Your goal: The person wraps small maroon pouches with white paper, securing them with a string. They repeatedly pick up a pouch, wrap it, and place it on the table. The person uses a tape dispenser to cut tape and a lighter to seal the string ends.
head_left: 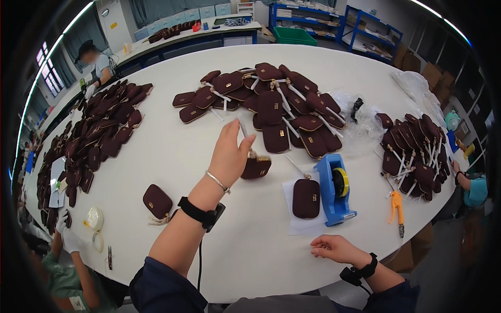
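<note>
Left hand (229, 156) is lifting a dark maroon pouch (256, 167) just off the white bench (172, 151), fingers pinching its white paper-wrapped pull tab so the body is hanging free below. Right hand (338, 248) is resting on the near bench edge, fingers loosely curled, gripping nothing. Just right of the held pouch, a second pouch (306, 198) is lying on a white paper sheet (290, 223), touching a blue tape dispenser (334, 189), likely staged for wrapping. A heap of pouches (271, 101) is sitting farther back.
</note>
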`<action>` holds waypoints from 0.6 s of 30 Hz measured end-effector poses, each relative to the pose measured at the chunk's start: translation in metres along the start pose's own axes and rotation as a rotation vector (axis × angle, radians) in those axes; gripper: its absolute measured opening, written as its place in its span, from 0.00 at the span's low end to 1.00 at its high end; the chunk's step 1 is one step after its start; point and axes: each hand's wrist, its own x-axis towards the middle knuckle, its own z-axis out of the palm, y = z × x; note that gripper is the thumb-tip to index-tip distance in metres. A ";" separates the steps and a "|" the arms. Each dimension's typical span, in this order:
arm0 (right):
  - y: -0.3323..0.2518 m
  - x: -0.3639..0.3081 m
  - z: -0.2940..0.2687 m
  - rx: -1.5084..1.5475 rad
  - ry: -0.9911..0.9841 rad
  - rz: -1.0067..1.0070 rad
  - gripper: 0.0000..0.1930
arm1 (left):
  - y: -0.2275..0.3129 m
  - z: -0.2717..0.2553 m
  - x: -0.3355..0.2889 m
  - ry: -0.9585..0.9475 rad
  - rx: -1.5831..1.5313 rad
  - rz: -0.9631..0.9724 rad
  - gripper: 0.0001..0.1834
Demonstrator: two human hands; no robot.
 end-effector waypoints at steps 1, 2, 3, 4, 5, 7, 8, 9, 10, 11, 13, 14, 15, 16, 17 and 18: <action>0.005 0.003 -0.001 0.005 0.018 -0.019 0.17 | -0.008 -0.006 0.003 -0.019 -0.090 -0.070 0.26; 0.006 0.005 -0.002 -0.050 0.044 -0.018 0.16 | -0.016 -0.011 0.001 -0.048 -0.178 -0.144 0.27; 0.000 0.004 0.001 -0.102 0.063 -0.029 0.16 | -0.024 -0.022 -0.005 -0.034 -0.112 -0.130 0.24; -0.006 0.004 0.003 -0.153 0.081 -0.040 0.15 | -0.039 -0.034 -0.014 -0.087 -0.053 -0.164 0.23; -0.012 0.006 0.007 -0.207 0.083 -0.084 0.15 | -0.055 -0.057 -0.026 -0.140 0.017 -0.197 0.21; -0.024 0.014 0.010 -0.334 0.110 -0.170 0.13 | -0.088 -0.097 -0.058 -0.209 0.083 -0.349 0.16; -0.024 0.021 0.013 -0.469 0.181 -0.307 0.14 | -0.100 -0.114 -0.077 -0.228 0.085 -0.461 0.13; -0.024 0.026 0.013 -0.607 0.267 -0.437 0.15 | -0.109 -0.127 -0.093 -0.269 0.139 -0.513 0.12; -0.024 0.028 0.014 -0.744 0.360 -0.562 0.16 | -0.113 -0.139 -0.109 -0.313 0.188 -0.562 0.11; -0.029 0.032 0.014 -0.812 0.396 -0.582 0.17 | -0.114 -0.148 -0.125 -0.339 0.232 -0.552 0.11; -0.046 0.044 0.016 -0.971 0.479 -0.596 0.20 | -0.104 -0.151 -0.149 -0.395 0.321 -0.563 0.11; -0.052 0.047 0.016 -0.993 0.488 -0.564 0.22 | -0.090 -0.154 -0.156 -0.427 0.379 -0.585 0.13; -0.058 0.051 0.017 -1.014 0.491 -0.542 0.25 | -0.081 -0.159 -0.169 -0.455 0.441 -0.593 0.18; -0.062 0.055 0.017 -1.032 0.495 -0.515 0.27 | -0.074 -0.160 -0.179 -0.486 0.503 -0.599 0.23; -0.065 0.057 0.016 -1.057 0.508 -0.457 0.29 | -0.066 -0.157 -0.185 -0.514 0.527 -0.588 0.27; -0.066 0.060 0.015 -1.076 0.522 -0.403 0.31 | -0.058 -0.154 -0.189 -0.540 0.557 -0.575 0.31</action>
